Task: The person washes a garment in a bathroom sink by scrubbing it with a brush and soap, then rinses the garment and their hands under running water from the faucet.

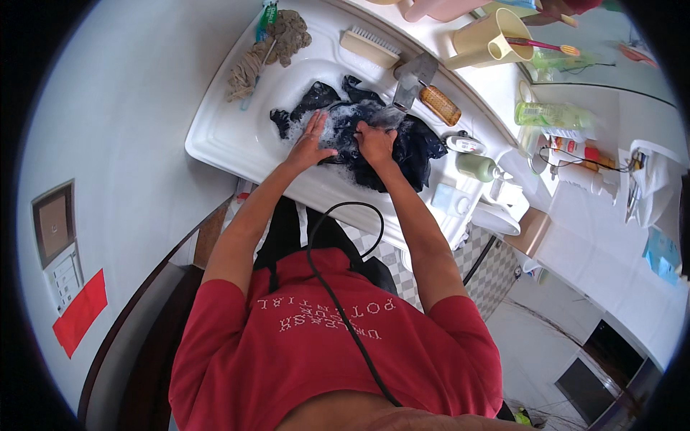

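Observation:
A dark wet garment [413,147] lies bunched in the white sink [215,136], with white suds over its middle. On its left part, my left hand [309,146] rests with the fingers stretched and the thumb apart, touching the foamy cloth. Just to the right, my right hand [376,146] is curled in a fist, gripping a fold of the garment. The faucet [413,80] reaches over the sink beyond my right hand. Parts of the cloth under both hands are hidden by foam and fingers.
A scrub brush [370,47] and an amber patterned oval object [440,105] flank the faucet. Crumpled brown cloth [289,36] sits on the far left rim. On the right stand a green pump bottle [476,167] and a yellow mug [478,39]. A black cable [327,284] hangs before me.

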{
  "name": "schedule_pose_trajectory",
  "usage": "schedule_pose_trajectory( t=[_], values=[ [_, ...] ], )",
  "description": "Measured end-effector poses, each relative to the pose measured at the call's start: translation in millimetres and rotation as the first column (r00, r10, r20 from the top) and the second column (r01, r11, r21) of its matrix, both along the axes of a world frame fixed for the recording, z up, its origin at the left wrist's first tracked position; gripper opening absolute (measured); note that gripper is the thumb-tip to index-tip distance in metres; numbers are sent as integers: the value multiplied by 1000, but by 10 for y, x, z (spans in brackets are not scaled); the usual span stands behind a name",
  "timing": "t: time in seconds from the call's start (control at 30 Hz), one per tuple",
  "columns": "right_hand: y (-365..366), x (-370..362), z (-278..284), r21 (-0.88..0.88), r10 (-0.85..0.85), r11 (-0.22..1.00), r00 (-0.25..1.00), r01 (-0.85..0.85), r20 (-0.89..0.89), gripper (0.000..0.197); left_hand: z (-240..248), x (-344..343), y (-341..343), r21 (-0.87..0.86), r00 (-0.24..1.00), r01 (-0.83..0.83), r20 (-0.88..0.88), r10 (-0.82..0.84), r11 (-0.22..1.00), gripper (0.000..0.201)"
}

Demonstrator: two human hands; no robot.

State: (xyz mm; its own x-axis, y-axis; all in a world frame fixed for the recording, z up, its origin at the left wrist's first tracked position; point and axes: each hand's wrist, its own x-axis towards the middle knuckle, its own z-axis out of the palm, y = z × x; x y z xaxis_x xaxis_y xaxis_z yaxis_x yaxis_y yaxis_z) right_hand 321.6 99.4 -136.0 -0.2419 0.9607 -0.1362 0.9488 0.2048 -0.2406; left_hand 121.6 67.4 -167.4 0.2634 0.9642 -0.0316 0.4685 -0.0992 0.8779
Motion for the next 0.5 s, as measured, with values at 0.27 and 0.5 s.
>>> schedule_pose_trajectory(
  t=[0.27,0.5],
  values=[
    [-7,-381,1401,-153,-188,982,568,109,-802,11,281,-91,-108,-12,998,52,46,-51,999,136],
    [-22,-720,2346,-236,-224,965,109,-111,-968,12,501,200,266,4,927,-125,357,116,992,128]
  ],
)
